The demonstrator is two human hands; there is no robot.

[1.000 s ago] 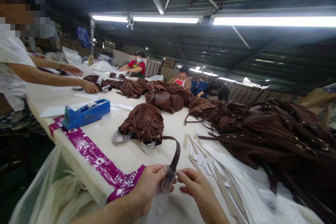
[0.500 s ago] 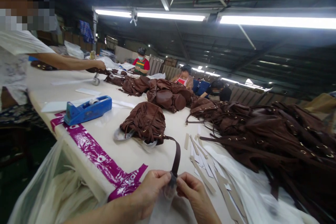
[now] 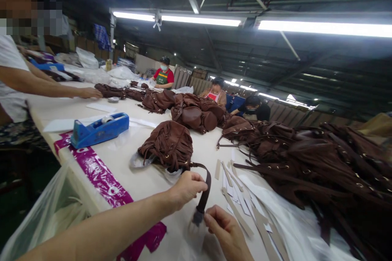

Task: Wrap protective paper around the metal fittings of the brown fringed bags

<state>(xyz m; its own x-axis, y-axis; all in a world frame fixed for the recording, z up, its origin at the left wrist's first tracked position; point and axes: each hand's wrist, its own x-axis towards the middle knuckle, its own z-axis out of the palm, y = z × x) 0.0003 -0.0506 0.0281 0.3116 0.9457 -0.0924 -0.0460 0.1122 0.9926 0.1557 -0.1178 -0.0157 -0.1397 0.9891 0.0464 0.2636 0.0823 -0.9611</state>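
Observation:
A brown fringed leather bag (image 3: 167, 144) lies on the table, partly over clear plastic. Its strap (image 3: 208, 181) curves toward me, ending in a dark tip with greyish, see-through wrapping (image 3: 197, 217). My right hand (image 3: 226, 230) pinches this wrapped strap end between thumb and forefinger. Higher up, my left hand (image 3: 188, 187) is closed in a pinch, its fingertips at the strap's left edge; whether anything thin is between them is hidden. Beside my right hand lie several grey and white card strips (image 3: 235, 206).
A blue tape dispenser (image 3: 101, 129) sits on purple printed tape (image 3: 98, 175) along the left table edge. Brown bags are heaped at the right (image 3: 306, 159) and middle (image 3: 196, 110). A clear plastic bag (image 3: 45, 212) hangs at lower left. Co-workers sit beyond; one person's arm (image 3: 61, 89) reaches in left.
My left hand has left the wrapped strap end and moved up along the strap. My right hand stays at the end, slightly lower. The co-worker's arm at left has drawn back.

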